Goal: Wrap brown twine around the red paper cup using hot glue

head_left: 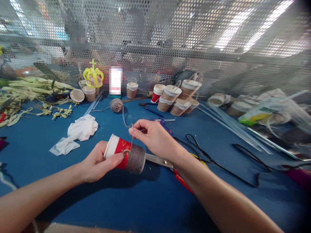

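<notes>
My left hand [97,163] is closed around a red and white paper cup [122,145], which lies tilted on its side in the air, rim toward the left. Grey twine [136,159] is wound in tight rows over the base half of the cup. Between thumb and forefinger, my right hand [148,136] pinches the loose twine just above the cup. From there the strand runs back to a ball of twine [116,105] on the table. Scissors [159,160] with red handles lie beneath my right forearm, partly hidden by it.
Several twine-wrapped cups [170,93] stand at the back, before a perforated metal panel [150,42]. A crumpled white tissue [82,127] lies at left, near plant stalks [36,85]. Clear glue sticks [233,127] and a black cable [225,170] spread over the right side.
</notes>
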A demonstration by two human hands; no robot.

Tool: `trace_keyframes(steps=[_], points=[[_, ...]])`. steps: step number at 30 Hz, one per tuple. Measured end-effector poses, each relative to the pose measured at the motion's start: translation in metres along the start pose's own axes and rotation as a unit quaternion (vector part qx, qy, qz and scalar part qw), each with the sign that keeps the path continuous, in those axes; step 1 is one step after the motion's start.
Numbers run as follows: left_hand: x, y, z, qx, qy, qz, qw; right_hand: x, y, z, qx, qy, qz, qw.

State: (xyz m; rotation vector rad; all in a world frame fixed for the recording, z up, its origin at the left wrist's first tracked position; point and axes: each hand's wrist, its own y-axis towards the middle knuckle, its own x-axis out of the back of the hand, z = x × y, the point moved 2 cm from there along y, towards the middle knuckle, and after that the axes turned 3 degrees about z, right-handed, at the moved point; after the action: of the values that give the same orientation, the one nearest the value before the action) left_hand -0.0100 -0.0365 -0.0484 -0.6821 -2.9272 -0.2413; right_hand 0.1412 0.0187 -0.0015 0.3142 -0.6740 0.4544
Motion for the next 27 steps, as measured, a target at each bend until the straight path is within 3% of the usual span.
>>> trace_keyframes(steps=[8,20,27], points=[[-0.001,0.0,-0.005,-0.039,0.037,0.008,0.999,-0.002,0.0,0.0,-0.006,-0.012,0.02,1.0],[0.0,0.0,-0.007,-0.06,0.061,-0.005,0.996,0.009,-0.003,0.005,0.002,-0.023,-0.008,1.0],[0.0,0.0,-0.009,-0.118,0.111,-0.016,0.987,0.003,-0.002,0.004,-0.007,-0.033,0.014,0.999]])
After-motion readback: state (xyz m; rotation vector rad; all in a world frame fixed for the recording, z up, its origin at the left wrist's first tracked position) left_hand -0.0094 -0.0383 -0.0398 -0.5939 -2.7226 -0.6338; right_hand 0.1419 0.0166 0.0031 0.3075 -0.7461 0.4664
